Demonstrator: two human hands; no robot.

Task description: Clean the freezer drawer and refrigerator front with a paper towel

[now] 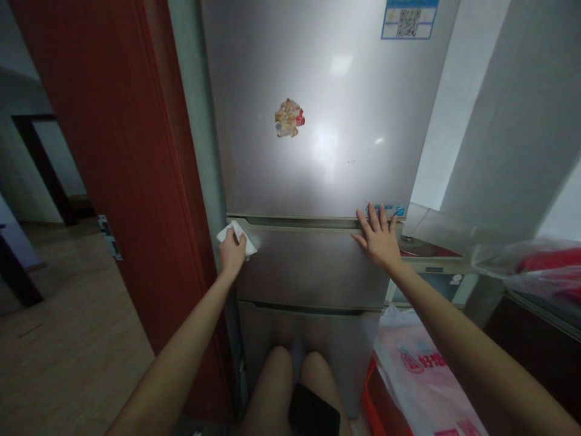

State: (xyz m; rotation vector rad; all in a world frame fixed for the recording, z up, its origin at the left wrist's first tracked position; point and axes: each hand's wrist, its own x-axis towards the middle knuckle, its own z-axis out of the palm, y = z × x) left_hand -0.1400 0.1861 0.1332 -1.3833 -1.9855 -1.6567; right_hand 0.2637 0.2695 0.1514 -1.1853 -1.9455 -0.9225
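A silver refrigerator (313, 266) with three stacked fronts stands straight ahead. My left hand (232, 251) is closed on a white cloth or tissue (249, 244), pressed at the upper left corner of the middle front; whether it is paper or fabric I cannot tell. On the right, my right hand (379, 236) lies flat with fingers spread, across the gap between the upper door and the middle front. Its fingertips partly cover a blue sticker (399, 210). Higher on the upper door are a cartoon sticker (288, 118) and a label with a QR code (409, 23).
A dark red wooden door (136, 181) stands close on the left. At the lower right, a white plastic bag (417, 357) with red print lies over a red container (376, 393). A black flat object (314, 412) rests on my legs. Clear plastic wrapping (503, 260) is at the right.
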